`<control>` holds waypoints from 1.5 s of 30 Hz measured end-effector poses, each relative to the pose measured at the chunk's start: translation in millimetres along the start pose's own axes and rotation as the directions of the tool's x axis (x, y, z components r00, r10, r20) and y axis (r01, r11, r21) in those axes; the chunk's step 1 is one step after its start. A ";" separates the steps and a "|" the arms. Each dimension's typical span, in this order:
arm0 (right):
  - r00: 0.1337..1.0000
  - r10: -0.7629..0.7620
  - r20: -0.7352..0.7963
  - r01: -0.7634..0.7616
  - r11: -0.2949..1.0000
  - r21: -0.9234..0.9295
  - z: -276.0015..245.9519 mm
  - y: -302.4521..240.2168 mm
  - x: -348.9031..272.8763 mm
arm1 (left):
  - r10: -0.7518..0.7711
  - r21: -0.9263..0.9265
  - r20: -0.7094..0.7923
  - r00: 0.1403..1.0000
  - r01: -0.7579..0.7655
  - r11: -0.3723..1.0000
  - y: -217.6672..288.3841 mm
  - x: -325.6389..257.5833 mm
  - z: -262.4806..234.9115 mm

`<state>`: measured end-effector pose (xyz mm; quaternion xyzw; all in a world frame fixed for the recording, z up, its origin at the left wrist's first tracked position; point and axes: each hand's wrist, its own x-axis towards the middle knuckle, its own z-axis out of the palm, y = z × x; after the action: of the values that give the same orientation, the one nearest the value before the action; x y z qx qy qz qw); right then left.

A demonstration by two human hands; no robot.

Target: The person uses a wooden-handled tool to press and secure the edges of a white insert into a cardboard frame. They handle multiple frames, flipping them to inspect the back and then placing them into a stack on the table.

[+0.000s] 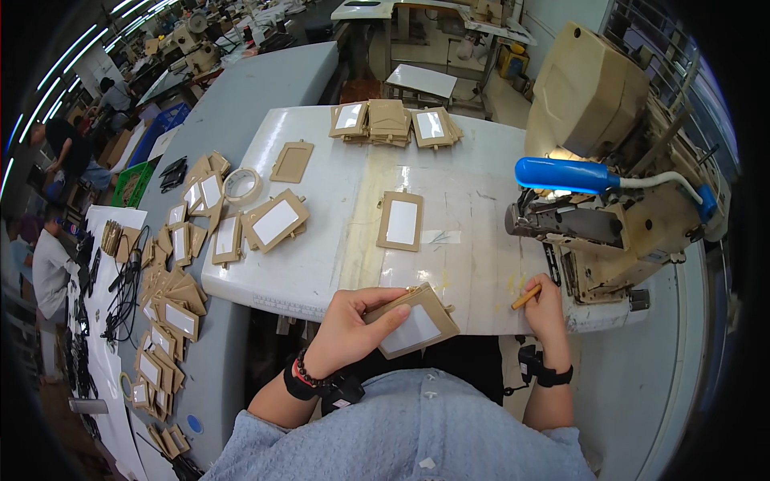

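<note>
My left hand (353, 327) grips a tan card holder (443, 317) with a pale window, thumb across its front and fingers behind. The holder is tilted over the table's near edge. Farther right, my right hand (549, 303) is closed around a short, thin tan stick (525, 298) whose kind I cannot make out; it is low over the table, near the sewing machine base. A single card holder (401, 220) lies flat mid-table, beyond my left hand. Stacked card holders (389, 120) sit at the table's far edge.
A sewing machine (593, 88) with a blue-handled lever (565, 174) stands at the right. To the left are a tape roll (241, 184) and more card holders (274, 223). Several holders are heaped on a grey side table (277, 80). People work at the far left.
</note>
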<state>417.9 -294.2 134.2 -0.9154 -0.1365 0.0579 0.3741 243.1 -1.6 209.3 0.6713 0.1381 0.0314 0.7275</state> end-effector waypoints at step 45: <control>0.887 -0.415 0.203 0.120 0.631 0.767 19.0 -156.5 -55.3 | 0.875 0.928 0.261 0.408 -0.357 -0.110 4.7 -15.9 2.7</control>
<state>328.8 -190.9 230.6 -0.6278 -0.3045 0.2173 0.6826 229.1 -7.4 216.6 0.8876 -0.0581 0.4558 0.0325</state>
